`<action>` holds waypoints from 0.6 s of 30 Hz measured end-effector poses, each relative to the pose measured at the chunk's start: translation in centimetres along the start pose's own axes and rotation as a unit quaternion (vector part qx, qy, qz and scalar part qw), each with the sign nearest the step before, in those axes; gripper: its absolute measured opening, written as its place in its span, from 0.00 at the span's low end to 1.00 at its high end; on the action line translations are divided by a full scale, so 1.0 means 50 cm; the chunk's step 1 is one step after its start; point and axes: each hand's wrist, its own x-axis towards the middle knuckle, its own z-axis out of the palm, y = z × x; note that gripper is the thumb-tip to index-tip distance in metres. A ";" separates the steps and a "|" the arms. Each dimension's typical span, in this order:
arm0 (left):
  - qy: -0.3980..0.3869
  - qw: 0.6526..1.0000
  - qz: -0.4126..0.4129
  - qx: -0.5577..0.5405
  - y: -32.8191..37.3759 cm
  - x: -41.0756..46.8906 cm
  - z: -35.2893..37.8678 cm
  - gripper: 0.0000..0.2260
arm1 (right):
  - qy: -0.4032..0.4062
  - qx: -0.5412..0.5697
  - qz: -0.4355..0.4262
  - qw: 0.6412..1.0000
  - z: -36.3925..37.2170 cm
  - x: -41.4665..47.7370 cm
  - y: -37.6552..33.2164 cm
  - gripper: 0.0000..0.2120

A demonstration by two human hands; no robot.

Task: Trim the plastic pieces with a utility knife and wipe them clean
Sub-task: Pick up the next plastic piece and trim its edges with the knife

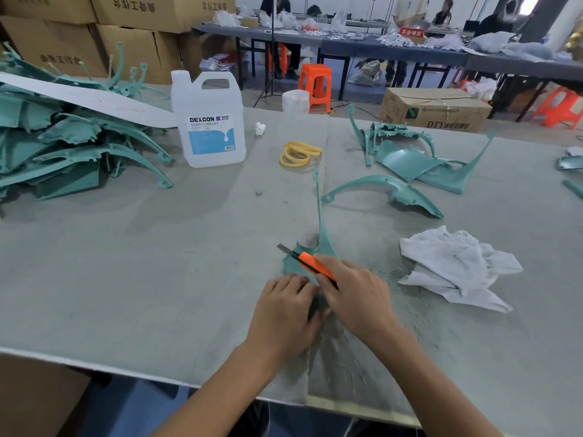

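A teal plastic piece [321,238] with a long thin spike lies on the grey felt table [157,263] near the front middle. My left hand [284,313] holds its near end down, fingers curled over it. My right hand [356,294] grips an orange utility knife [310,263], blade out and pointing up-left across the piece's edge. A crumpled white cloth [454,266] lies to the right of my hands.
A large heap of teal pieces [63,143] fills the left. More teal pieces [410,162] lie at the right, one curved piece [385,190] nearer. A DEXCON jug [209,121] and yellow rubber bands [299,154] stand behind. Plastic shavings dust the felt. People work at far tables.
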 end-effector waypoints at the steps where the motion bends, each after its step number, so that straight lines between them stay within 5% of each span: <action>1: 0.014 1.000 0.012 -0.002 0.001 -0.002 0.001 0.13 | -0.004 -0.007 -0.007 1.000 -0.002 -0.001 0.003 0.17; 18: 0.025 0.999 0.006 -0.039 0.004 0.002 -0.008 0.05 | -0.028 -0.046 -0.013 0.998 0.004 -0.014 -0.002 0.19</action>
